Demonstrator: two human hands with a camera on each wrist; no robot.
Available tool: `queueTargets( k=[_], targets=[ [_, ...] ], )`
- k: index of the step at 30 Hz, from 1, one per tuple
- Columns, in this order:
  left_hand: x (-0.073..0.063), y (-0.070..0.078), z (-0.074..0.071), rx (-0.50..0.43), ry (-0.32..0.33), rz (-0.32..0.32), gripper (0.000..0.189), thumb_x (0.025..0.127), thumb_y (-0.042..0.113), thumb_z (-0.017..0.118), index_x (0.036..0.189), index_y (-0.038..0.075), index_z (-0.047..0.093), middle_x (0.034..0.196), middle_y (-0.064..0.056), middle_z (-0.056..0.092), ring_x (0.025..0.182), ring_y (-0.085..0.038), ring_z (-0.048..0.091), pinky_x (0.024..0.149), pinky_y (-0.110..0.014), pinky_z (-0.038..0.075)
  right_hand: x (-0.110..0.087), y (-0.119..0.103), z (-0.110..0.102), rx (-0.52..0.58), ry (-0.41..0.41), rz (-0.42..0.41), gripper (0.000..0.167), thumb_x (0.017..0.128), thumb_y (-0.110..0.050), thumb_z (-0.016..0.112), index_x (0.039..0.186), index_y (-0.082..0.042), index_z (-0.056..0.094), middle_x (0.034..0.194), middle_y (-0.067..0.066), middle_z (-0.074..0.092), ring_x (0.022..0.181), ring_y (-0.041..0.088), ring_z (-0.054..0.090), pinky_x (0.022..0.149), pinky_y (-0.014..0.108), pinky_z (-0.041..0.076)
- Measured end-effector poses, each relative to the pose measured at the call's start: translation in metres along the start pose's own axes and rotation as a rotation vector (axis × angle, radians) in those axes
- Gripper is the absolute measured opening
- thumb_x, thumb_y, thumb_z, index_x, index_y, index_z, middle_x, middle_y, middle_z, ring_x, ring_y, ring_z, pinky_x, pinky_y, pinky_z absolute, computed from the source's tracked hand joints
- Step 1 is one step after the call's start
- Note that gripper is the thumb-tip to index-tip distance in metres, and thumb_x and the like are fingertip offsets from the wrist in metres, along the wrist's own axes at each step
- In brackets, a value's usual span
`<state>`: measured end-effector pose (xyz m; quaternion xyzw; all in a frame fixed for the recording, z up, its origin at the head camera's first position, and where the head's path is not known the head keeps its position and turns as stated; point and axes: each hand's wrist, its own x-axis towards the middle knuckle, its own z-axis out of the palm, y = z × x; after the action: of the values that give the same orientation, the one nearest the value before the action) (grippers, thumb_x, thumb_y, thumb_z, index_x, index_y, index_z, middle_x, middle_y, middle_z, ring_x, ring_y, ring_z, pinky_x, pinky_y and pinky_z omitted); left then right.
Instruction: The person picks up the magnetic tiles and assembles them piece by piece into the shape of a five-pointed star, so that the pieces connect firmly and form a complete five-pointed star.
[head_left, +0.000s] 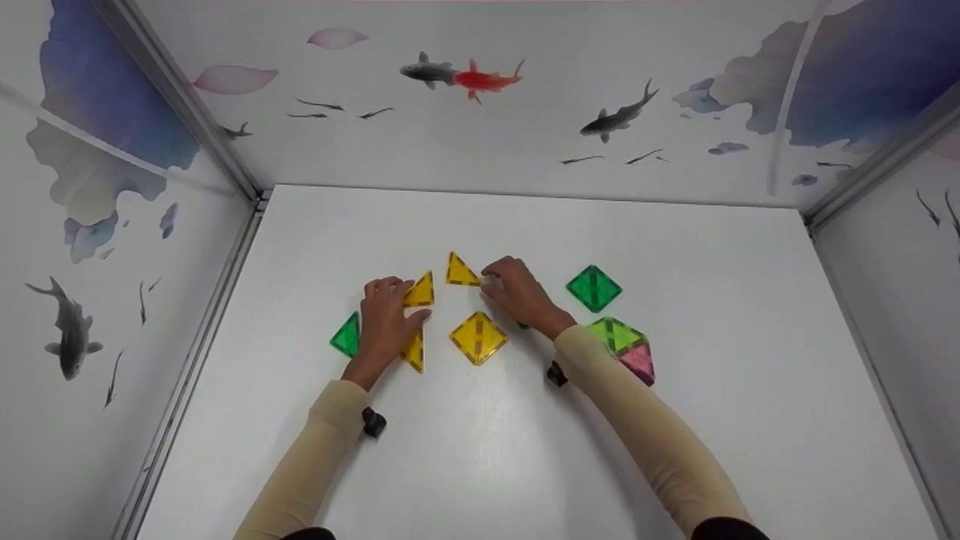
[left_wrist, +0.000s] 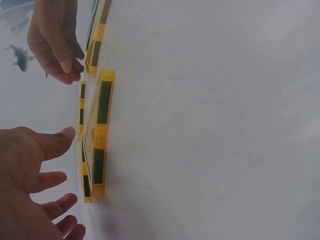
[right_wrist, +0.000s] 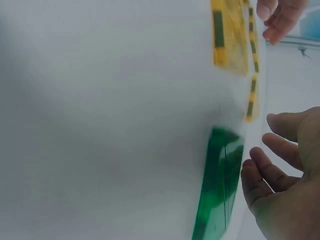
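Note:
My left hand (head_left: pixel 385 319) hovers over two yellow triangle magnetic tiles, fingers loosely bent. Its fingertips are right at the upper yellow triangle (head_left: pixel 423 292), and its thumb overlaps the lower yellow triangle (head_left: pixel 415 354). In the left wrist view, thumb and fingers are spread, nothing pinched between them. My right hand (head_left: pixel 517 291) is at the right corner of another yellow triangle (head_left: pixel 459 273), its fingers relaxed and slightly curled. In the right wrist view, a green tile (right_wrist: pixel 217 185) lies beside its fingers. Two joined yellow triangles form a square (head_left: pixel 478 339) between my hands.
A green triangle (head_left: pixel 347 335) lies left of my left hand, partly hidden. To the right are a green square (head_left: pixel 594 288) and light green tiles (head_left: pixel 621 334) adjoining a pink tile (head_left: pixel 640 361). Walls with painted fish enclose the white table (head_left: pixel 480 465) at the back and sides.

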<state>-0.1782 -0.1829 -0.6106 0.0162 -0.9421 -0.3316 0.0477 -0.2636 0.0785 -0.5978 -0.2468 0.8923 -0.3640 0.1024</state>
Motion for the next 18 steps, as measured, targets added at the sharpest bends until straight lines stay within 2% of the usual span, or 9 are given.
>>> queueTargets(
  k=[4,8,13,18],
  targets=[
    [0.001,0.001,0.002,0.006,-0.013,-0.035,0.064,0.102,0.031,0.083,0.154,0.003,0.062,0.149,-0.018,0.057,0.139,-0.036,0.041,0.118,-0.050,0.039,0.009,-0.013,0.017,-0.026,-0.016,0.046,0.043,0.111,-0.018,0.069,0.150,-0.001,0.063,0.151,0.020,0.054,0.139,0.035,0.048,0.121,0.047,0.043],
    [0.006,0.005,0.006,0.052,-0.040,-0.052,0.068,0.102,0.036,0.083,0.157,0.003,0.059,0.148,-0.020,0.054,0.136,-0.036,0.043,0.116,-0.050,0.041,0.019,-0.024,0.033,-0.122,-0.018,0.099,0.057,0.111,-0.028,0.070,0.161,-0.007,0.054,0.159,0.018,0.046,0.143,0.034,0.042,0.123,0.045,0.040],
    [0.011,0.013,0.012,0.126,-0.064,-0.032,0.071,0.100,0.039,0.084,0.155,0.002,0.059,0.142,-0.021,0.054,0.131,-0.038,0.045,0.110,-0.055,0.041,0.024,-0.031,0.042,-0.238,0.022,0.108,0.063,0.111,-0.033,0.069,0.165,-0.007,0.048,0.157,0.019,0.046,0.140,0.036,0.042,0.122,0.050,0.038],
    [0.015,0.013,0.013,0.123,-0.057,-0.043,0.070,0.101,0.040,0.083,0.155,0.003,0.059,0.139,-0.019,0.053,0.129,-0.036,0.044,0.107,-0.054,0.040,0.030,-0.034,0.047,-0.251,0.062,0.163,0.073,0.109,-0.043,0.071,0.166,-0.007,0.044,0.156,0.018,0.045,0.139,0.034,0.041,0.122,0.049,0.038]
  ],
)
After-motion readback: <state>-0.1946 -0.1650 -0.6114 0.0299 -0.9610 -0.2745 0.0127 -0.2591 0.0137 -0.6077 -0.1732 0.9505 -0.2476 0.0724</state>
